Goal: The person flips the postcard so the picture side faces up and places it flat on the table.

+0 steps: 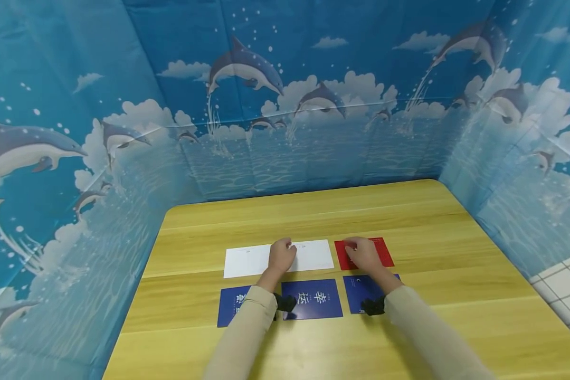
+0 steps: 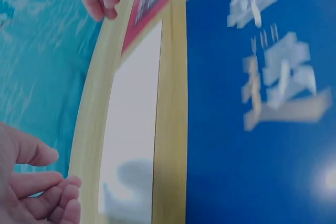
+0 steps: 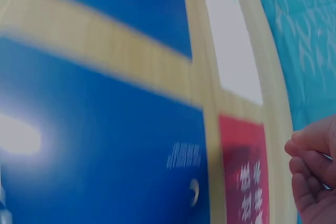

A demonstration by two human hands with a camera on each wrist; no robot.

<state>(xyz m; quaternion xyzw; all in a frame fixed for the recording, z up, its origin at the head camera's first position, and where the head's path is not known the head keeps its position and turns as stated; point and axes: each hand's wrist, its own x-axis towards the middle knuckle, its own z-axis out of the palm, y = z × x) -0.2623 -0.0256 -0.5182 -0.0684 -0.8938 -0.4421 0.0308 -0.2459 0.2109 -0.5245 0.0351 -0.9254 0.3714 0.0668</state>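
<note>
My left hand [image 1: 282, 256] hovers over the back row, overlapping two white cards, one on the left [image 1: 246, 261] and one in the middle [image 1: 315, 256]. Its fingers are loosely bent, and the left wrist view shows a gap between thumb and fingertips with nothing in it. Above a red card [image 1: 383, 253] with white print is my right hand [image 1: 363, 256]. Its thumb and fingers [image 3: 310, 156] hang loosely curled, with nothing between them. Three blue cards with pale lettering form the front row: left [image 1: 228, 309], middle [image 1: 330, 301] and right [image 1: 358, 290], partly under the forearms.
All the cards lie flat on a wood-grain table [image 1: 195, 227] with rounded far corners. A blue curtain [image 1: 313, 153] printed with dolphins and clouds hangs behind and at both sides. White tiles [image 1: 565, 287] show at the right.
</note>
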